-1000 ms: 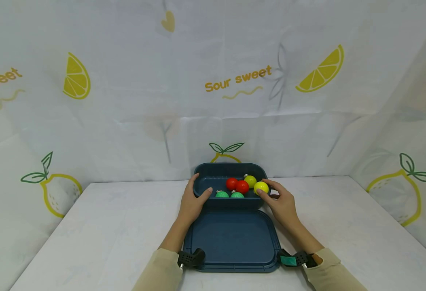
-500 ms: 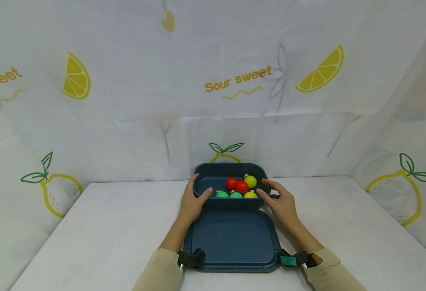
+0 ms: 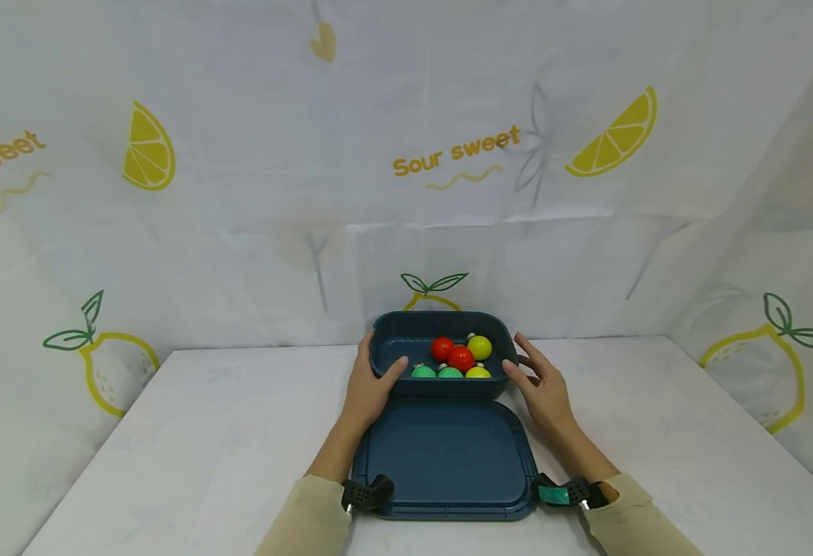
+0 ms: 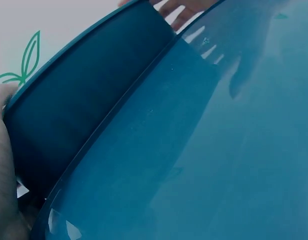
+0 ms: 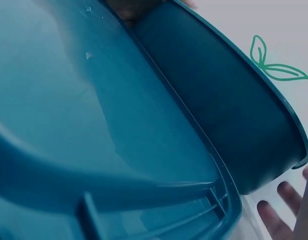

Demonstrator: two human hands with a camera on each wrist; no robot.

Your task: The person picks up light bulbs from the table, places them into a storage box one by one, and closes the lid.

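A dark blue rectangular box (image 3: 448,388) stands at the back of the table. Inside it are two red baubles (image 3: 461,357), two yellow baubles (image 3: 479,347) and two green ones, partly hidden by the front wall. My left hand (image 3: 367,390) holds the left end of the box, thumb at the front rim and fingers along the side. At the right end, my right hand (image 3: 543,390) has its fingers spread and nothing in them, with the thumb near the corner. In the right wrist view, several fingertips (image 5: 274,220) show beside the box's end.
A dark blue lid (image 3: 448,459) lies flat in front of the box, between the forearms. White table surface (image 3: 239,440) extends to both sides. Behind stands a white cloth backdrop (image 3: 253,255) printed with lemons.
The right hand has let go of a yellow bauble, which now lies in the box's front right. That hand has since moved slightly right, off the rim. The left hand has stayed put.
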